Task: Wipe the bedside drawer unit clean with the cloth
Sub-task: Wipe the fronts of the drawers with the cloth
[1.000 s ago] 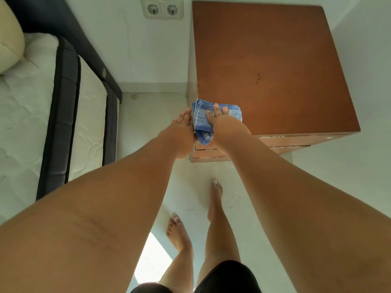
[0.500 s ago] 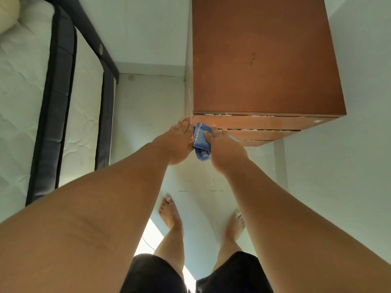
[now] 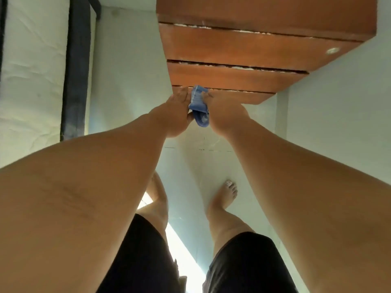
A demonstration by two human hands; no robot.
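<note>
The brown wooden bedside drawer unit (image 3: 243, 49) fills the upper middle, and I look down its front with three drawer fronts stacked. A folded blue cloth (image 3: 198, 106) sits against the lowest drawer front near its left corner. My left hand (image 3: 175, 115) holds the cloth from the left, its fingertips touching the drawer's edge. My right hand (image 3: 224, 115) grips the cloth from the right and presses it to the wood. Most of the cloth is hidden between the two hands.
A mattress with a dark bed frame (image 3: 76, 66) runs along the left. A white wall (image 3: 338, 113) closes in on the right of the unit. My bare feet (image 3: 226, 195) stand on the pale tiled floor below the hands.
Both hands have carried the cloth from the top's front edge down the drawer fronts to the lowest drawer. My head has tipped lower, so the unit's top has left the view.
</note>
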